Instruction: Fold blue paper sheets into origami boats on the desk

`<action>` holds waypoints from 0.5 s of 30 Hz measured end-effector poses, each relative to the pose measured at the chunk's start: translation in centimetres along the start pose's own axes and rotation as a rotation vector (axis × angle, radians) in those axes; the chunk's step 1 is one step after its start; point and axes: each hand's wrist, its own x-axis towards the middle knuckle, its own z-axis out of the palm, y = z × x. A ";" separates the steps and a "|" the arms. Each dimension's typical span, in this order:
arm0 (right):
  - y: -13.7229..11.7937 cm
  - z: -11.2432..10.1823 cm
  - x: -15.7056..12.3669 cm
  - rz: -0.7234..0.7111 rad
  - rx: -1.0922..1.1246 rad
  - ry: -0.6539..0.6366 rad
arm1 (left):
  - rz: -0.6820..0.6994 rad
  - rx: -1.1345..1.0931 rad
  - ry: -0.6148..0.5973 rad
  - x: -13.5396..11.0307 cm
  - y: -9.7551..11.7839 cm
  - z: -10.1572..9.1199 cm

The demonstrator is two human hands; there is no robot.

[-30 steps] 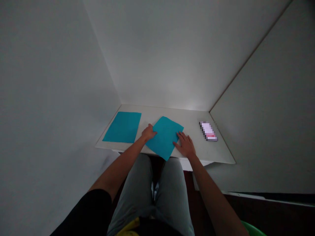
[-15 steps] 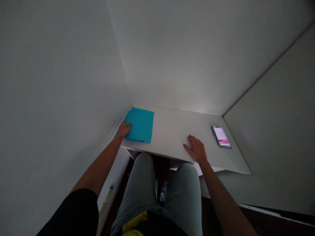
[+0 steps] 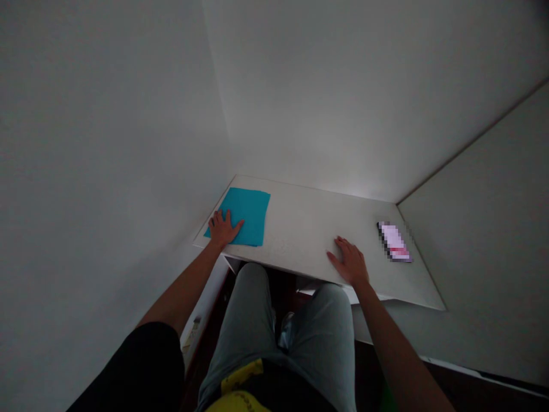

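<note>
Blue-green sheets of paper lie in a slightly uneven stack at the left end of the white desk. My left hand rests flat on the stack's near left part, its fingers spread and holding nothing. Toward the desk's front edge, right of the middle, my right hand lies palm down with its fingers apart and nothing in them. Bare desk surface separates it from the paper.
A phone with a blurred-out lit screen lies on the desk's right side. White walls border the desk at the back, left and right. My legs are under the front edge.
My left hand has gone from gripping the stack's left edge to lying spread on top of it. The sheets now lie flatter. My right hand stays put; the view has shifted slightly.
</note>
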 end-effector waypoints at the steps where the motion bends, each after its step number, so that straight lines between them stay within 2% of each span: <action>1: 0.0 0.0 0.0 -0.001 -0.003 -0.003 | 0.006 -0.001 -0.010 -0.3 0.0 0.2; 9: -0.2 0.1 0.0 0.011 -0.052 -0.027 | 0.084 0.003 -0.058 -2.7 2.5 1.7; 12: -0.3 0.0 -0.1 0.011 -0.053 -0.026 | 0.090 -0.013 -0.075 -2.7 2.9 1.8; 15: -0.2 0.0 -0.1 0.007 -0.049 -0.022 | 0.077 -0.018 -0.076 -2.1 2.5 1.3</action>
